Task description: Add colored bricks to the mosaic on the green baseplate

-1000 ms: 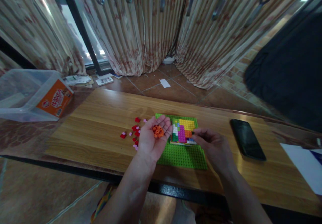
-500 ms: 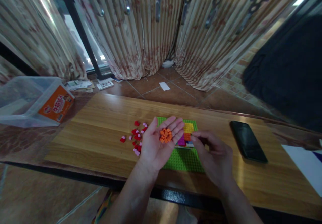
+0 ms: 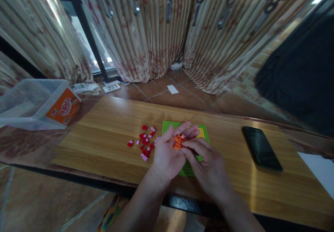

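Observation:
My left hand (image 3: 165, 159) lies palm up and slightly cupped, holding a small heap of orange toy bricks (image 3: 177, 143). Over that heap, the thumb and forefinger of my right hand (image 3: 210, 164) pinch at an orange brick; the fingertips partly cover it. Beneath both hands is a green studded baseplate (image 3: 188, 171). Yellow bricks (image 3: 201, 133) show on it past my right fingers, and the rest of what is built there is hidden. Left of my hands, loose red bricks (image 3: 144, 127) and pink bricks (image 3: 144, 158) are scattered on the wooden table (image 3: 104, 138).
A black phone (image 3: 261, 148) lies on the table to the right, with white paper (image 3: 317, 167) beyond it. A clear plastic bin (image 3: 33, 117) with an orange label stands at the left. Striped curtains (image 3: 167, 44) hang behind the table.
My right hand has moved left from the bricks on the baseplate to the heap in my left palm. My left hand has shifted slightly right in view, staying palm up.

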`<act>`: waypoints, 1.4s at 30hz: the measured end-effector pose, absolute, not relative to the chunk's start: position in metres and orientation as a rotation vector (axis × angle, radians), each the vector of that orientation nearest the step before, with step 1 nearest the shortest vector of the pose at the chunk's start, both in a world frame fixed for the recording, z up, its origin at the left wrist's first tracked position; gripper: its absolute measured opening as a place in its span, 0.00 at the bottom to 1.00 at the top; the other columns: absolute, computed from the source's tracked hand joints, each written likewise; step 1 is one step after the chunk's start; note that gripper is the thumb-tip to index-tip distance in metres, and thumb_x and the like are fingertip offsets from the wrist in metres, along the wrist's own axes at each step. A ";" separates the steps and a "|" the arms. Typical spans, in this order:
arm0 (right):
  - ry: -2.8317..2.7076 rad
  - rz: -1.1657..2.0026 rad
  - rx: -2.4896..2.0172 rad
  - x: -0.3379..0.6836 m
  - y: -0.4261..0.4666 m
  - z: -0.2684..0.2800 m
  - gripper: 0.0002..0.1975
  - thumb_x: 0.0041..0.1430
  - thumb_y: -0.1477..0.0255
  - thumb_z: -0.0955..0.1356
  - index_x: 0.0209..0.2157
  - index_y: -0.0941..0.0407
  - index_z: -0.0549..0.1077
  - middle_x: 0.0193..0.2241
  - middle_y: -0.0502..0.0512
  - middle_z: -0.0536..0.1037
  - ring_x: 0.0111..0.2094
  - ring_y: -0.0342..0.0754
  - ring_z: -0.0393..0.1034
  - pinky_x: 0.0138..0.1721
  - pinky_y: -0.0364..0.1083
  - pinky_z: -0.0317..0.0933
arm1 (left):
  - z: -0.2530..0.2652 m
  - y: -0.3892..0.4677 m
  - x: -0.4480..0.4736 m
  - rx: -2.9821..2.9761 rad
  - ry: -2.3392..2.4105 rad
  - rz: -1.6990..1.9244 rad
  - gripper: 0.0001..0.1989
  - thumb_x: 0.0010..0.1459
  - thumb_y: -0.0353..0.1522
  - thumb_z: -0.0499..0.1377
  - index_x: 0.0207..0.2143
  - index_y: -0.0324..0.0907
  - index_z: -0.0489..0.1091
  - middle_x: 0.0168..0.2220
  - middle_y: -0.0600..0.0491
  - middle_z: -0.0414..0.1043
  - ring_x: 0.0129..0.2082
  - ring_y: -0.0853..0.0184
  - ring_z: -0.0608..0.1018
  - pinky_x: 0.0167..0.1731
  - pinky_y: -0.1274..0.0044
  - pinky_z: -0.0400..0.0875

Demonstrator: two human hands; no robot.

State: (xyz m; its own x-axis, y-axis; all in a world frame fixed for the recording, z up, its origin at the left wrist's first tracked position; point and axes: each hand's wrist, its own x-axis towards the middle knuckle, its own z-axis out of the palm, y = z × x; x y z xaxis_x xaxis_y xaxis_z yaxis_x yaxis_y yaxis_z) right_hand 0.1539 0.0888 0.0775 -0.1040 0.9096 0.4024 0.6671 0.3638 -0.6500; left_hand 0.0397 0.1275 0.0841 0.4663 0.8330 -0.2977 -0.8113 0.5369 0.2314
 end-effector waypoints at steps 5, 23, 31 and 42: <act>-1.853 0.345 -1.331 0.156 0.089 0.076 0.04 0.62 0.73 0.65 0.36 0.54 0.73 0.35 0.53 0.77 0.38 0.46 0.72 0.40 0.45 0.66 | 0.086 0.127 0.040 0.033 0.402 1.019 0.21 0.62 0.40 0.49 0.46 0.31 0.69 0.48 0.38 0.72 0.49 0.60 0.75 0.54 0.72 0.64; -2.093 0.239 -1.132 0.153 0.080 0.078 0.08 0.62 0.77 0.64 0.41 0.57 0.74 0.37 0.57 0.77 0.40 0.45 0.72 0.42 0.43 0.69 | 0.083 0.132 0.033 0.001 0.442 1.081 0.23 0.61 0.43 0.51 0.43 0.31 0.71 0.45 0.39 0.73 0.45 0.61 0.77 0.50 0.72 0.68; -1.924 0.277 -1.365 0.188 0.081 0.075 0.05 0.60 0.73 0.66 0.39 0.53 0.73 0.34 0.50 0.79 0.33 0.43 0.75 0.35 0.42 0.69 | 0.085 0.137 0.028 -0.035 0.520 1.183 0.19 0.60 0.39 0.53 0.37 0.31 0.73 0.39 0.41 0.76 0.41 0.62 0.78 0.49 0.71 0.70; -1.584 0.430 -1.507 0.214 0.091 0.043 0.05 0.55 0.65 0.70 0.34 0.49 0.78 0.42 0.52 0.74 0.43 0.48 0.70 0.46 0.52 0.67 | 0.087 0.139 0.026 -0.070 0.584 1.215 0.16 0.59 0.37 0.54 0.35 0.32 0.74 0.34 0.42 0.77 0.38 0.63 0.79 0.44 0.72 0.72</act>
